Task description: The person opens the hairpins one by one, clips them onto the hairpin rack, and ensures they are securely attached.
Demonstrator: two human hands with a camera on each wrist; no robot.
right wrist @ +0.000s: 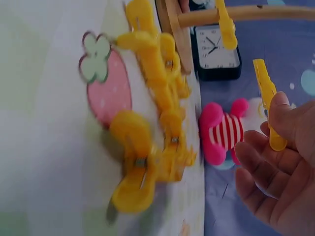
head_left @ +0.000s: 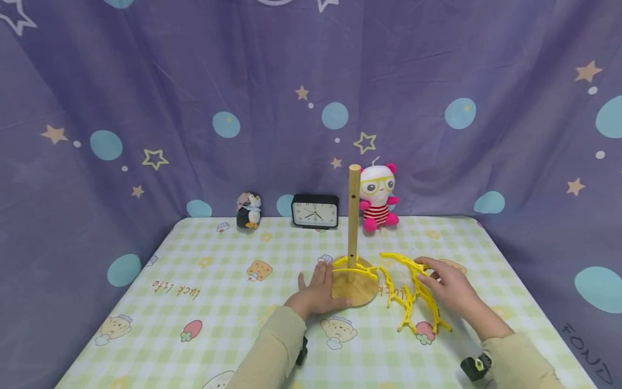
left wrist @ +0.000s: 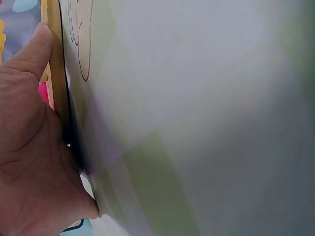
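A wooden stand has a round base (head_left: 355, 294) and an upright post (head_left: 353, 216) with dark holes. My left hand (head_left: 318, 292) rests against the base's left edge, fingers straight and thumb along its front; the left wrist view shows the palm beside the base's rim (left wrist: 58, 73). More yellow pieces (head_left: 362, 272) cross the post's foot. My right hand (head_left: 449, 283) pinches a yellow plastic clip (right wrist: 266, 86) between thumb and fingers, above the table to the right of the stand. Below that hand lies a cluster of yellow clips (right wrist: 140, 162) with metal springs.
Along the table's back edge stand a penguin toy (head_left: 249, 210), a black alarm clock (head_left: 315, 211) and a pink-and-white plush toy (head_left: 378, 200). A checked cloth (head_left: 233, 319) covers the table, and a purple curtain (head_left: 272, 65) hangs behind.
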